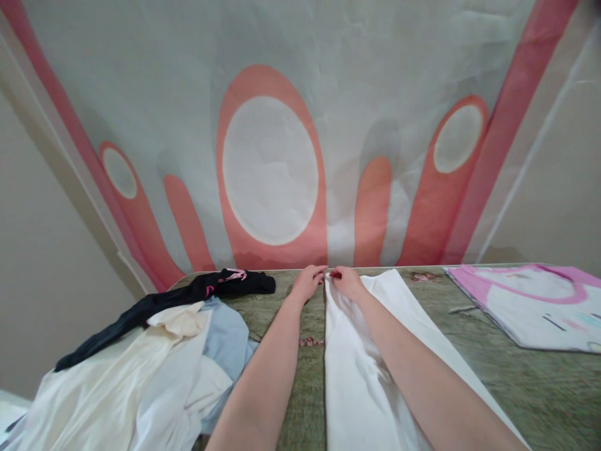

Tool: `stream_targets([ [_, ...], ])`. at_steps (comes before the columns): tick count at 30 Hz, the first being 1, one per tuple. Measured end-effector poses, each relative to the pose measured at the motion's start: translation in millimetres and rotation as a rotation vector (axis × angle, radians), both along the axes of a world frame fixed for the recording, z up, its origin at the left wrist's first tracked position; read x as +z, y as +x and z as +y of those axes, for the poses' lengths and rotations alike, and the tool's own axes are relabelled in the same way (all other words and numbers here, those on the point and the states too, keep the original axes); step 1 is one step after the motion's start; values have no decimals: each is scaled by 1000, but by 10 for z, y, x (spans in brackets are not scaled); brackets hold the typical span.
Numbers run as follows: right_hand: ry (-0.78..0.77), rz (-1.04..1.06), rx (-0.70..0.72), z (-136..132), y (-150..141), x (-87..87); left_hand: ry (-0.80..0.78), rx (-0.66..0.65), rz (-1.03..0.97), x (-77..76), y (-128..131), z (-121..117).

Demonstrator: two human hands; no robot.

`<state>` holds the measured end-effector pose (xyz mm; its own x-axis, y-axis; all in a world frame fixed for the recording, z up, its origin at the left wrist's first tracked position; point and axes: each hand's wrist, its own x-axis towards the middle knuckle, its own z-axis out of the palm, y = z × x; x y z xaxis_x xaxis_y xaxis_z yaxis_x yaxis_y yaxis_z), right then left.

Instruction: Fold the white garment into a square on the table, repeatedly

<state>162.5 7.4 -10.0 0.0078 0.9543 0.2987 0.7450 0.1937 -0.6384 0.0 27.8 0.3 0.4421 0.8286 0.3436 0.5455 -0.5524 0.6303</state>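
Observation:
A long white garment (350, 388), possibly trousers, stretches over the table from the near edge to the far edge. At its far left corner, my left hand (308, 282) has its fingers closed, with the tips on the cloth. Just to the right, my right hand (346, 282) pinches the same far edge, its fingers curled down over the fabric. The two hands are almost touching. My right forearm crosses above the garment and covers part of it. Wrinkles run through the cloth beneath that arm, while the right side lies flatter.
On the left lies a loose heap of cream and white clothes (117, 382), with a light blue piece (228, 329) and a black garment (164, 307). A folded pink-and-white shirt (530, 307) rests at right. The wood-patterned tabletop (530, 388) meets a printed backdrop (404, 50).

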Motion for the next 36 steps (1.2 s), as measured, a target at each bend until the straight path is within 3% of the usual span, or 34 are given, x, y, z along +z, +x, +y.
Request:
stream_targets([
  [13,73,36,56,-118,4,36,100,16,92,100,45,-116],
  [20,53,83,37,-113,-12,20,38,74,-34,-22,46,-64],
  [26,67,145,-21,-53,31,6,-54,47,-195,-143,109,-13],
  [36,75,158,-85,-70,35,32,-35,76,-312,-170,148,-27],
])
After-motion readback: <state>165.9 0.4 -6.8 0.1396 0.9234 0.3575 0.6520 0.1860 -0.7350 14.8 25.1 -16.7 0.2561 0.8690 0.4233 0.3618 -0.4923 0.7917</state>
